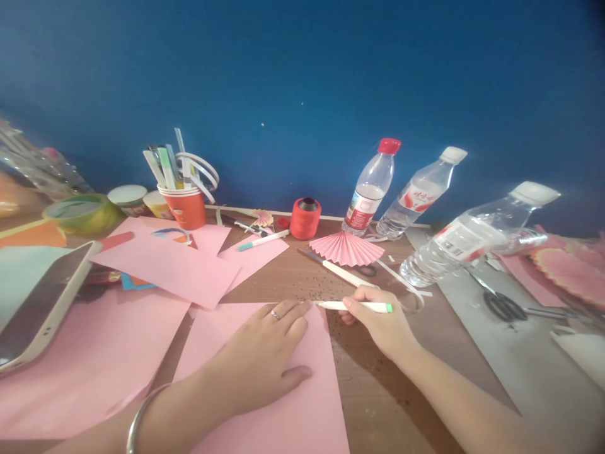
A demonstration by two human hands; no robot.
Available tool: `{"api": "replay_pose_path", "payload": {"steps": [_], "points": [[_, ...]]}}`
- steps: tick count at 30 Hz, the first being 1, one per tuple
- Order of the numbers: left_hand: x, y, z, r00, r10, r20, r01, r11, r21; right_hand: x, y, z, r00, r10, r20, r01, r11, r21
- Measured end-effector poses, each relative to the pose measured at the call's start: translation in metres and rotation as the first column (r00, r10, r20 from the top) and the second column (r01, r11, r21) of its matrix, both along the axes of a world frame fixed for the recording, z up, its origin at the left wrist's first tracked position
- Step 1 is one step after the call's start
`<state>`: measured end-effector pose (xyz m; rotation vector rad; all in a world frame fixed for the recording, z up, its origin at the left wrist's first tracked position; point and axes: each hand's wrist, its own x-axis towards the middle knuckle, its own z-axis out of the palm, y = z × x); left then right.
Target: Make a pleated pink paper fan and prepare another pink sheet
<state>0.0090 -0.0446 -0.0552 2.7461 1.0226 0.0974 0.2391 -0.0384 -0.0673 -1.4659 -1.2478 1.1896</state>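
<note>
My left hand (278, 347) lies flat on a sheet of pink paper (312, 416), its fingers stretched toward the far edge and the thumb apart. It wears a ring, and a silver bangle circles the wrist. Pinched in my right hand (378, 321) is a white marker (368, 307) with a green end. The marker's tip points left and meets the sheet's far right corner, close to my left fingertips. Just beyond, a pale utility knife (347, 274) rests on the brown table near a pleated pink paper fan (347, 248).
Three water bottles (371, 189) stand at the back right. Scissors (503, 306) lie on a grey board (501, 353). A red thread spool (305, 219) and a red paper cup (186, 208) of pens line the back. Left are more pink papers (174, 265) and a phone-like device (47, 309).
</note>
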Motion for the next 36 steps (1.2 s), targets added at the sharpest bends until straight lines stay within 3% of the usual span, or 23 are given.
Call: {"api": "replay_pose_path", "payload": {"steps": [36], "points": [[0.0009,-0.0006,0.0016,1.000,-0.007,0.021,0.006,0.999,0.040,0.0002,-0.0007,0.0023,0.999,0.020,0.032,-0.020,1.000,-0.013]]}}
